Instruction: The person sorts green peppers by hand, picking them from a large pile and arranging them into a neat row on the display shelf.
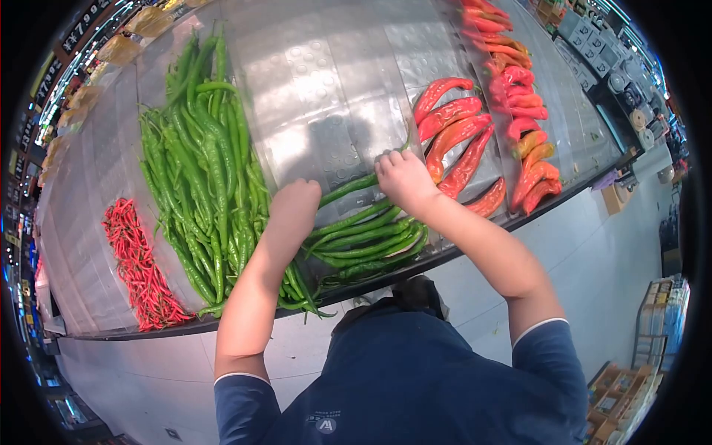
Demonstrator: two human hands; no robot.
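- Silvery display table (289,89) with a dark front edge.
- At left, thin red chilies (144,267) in a strip.
- Beside them, a long heap of green peppers (204,163).
- Front middle, green peppers laid crosswise (363,241).
- Right, large red peppers (452,119).

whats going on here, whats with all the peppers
A person has the left hand and right hand on a green pepper that spans between them. Just below it, a stack of green peppers lies crosswise near the table edge. A bigger green pile sits to the left, with small red chilies beyond it, and large red peppers lie to the right.
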